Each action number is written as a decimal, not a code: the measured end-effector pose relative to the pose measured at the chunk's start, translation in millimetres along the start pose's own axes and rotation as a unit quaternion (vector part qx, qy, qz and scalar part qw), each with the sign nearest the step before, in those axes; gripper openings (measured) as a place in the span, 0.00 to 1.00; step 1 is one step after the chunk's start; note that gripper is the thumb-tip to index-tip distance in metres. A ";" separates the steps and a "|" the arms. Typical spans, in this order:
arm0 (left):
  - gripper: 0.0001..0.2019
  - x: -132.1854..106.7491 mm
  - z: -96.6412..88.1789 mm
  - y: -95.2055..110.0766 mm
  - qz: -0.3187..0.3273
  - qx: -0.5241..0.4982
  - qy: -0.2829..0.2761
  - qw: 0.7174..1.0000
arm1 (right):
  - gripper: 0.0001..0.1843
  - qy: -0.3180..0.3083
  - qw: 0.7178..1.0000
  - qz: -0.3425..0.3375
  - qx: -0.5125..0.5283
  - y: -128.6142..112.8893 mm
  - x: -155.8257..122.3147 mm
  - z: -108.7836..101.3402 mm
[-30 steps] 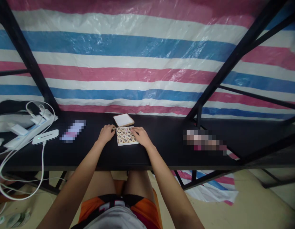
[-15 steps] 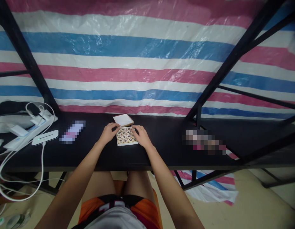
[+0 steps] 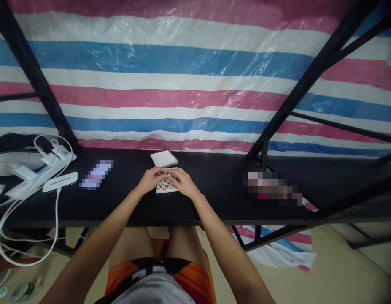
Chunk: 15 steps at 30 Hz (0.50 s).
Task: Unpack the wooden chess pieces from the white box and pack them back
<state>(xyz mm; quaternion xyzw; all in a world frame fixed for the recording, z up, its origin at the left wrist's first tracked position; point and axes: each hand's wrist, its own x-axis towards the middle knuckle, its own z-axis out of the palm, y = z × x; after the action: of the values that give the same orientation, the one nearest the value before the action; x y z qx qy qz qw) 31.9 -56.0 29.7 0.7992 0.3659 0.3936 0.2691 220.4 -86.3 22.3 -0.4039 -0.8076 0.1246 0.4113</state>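
Observation:
A shallow white box (image 3: pixel 166 191) stands on the black desk, filled with round, cream-coloured xiangqi pieces (image 3: pixel 165 185) that bear dark characters. Over its left part lies my left hand (image 3: pixel 150 179), with fingers curled inward and the thumb near them. My right hand (image 3: pixel 184 182) reaches across the right part in a similar curl. The fingertips of both hands meet above the far rows of pieces. They hide those rows, and what is pinched between the fingers cannot be made out. Just behind the box rests its lid (image 3: pixel 164 158), white inside with a brown edge.
On the left are a power strip (image 3: pixel 40 175) with plugs and cables, and a white device (image 3: pixel 60 182) on a cord. A blurred-out phone-like item (image 3: pixel 96 174) lies closer. Another blurred item (image 3: pixel 271 188) is at right. Black frame posts (image 3: pixel 296 93) and striped sheeting (image 3: pixel 170 99) stand behind.
Both hands have moved inward from the box's far corners until their fingertips meet over the pieces. More of the pieces is covered. The box and lid have stayed in place.

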 end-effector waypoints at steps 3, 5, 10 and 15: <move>0.14 1.4 -2.9 -0.2 -0.003 0.035 0.019 0.999 | 0.15 0.034 0.998 0.042 -0.015 8.8 -0.2 -0.6; 0.14 3.1 -6.8 -3.4 -0.012 0.077 0.056 0.995 | 0.14 0.073 0.993 0.092 -0.031 19.6 -1.2 -2.2; 0.13 5.1 -14.5 -19.5 -0.075 0.190 0.073 0.976 | 0.12 0.115 0.975 0.184 -0.055 44.3 -5.5 -6.1; 0.15 2.1 -13.3 -26.6 -0.130 0.223 0.026 0.966 | 0.11 0.100 0.976 0.187 -0.052 50.4 -6.3 -4.4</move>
<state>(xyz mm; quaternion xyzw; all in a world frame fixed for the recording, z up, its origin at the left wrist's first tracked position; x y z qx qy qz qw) 11.8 -36.7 18.7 0.7742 0.5520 0.2842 0.1233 253.6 -59.3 -5.4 -0.5788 -0.6781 0.1158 0.4379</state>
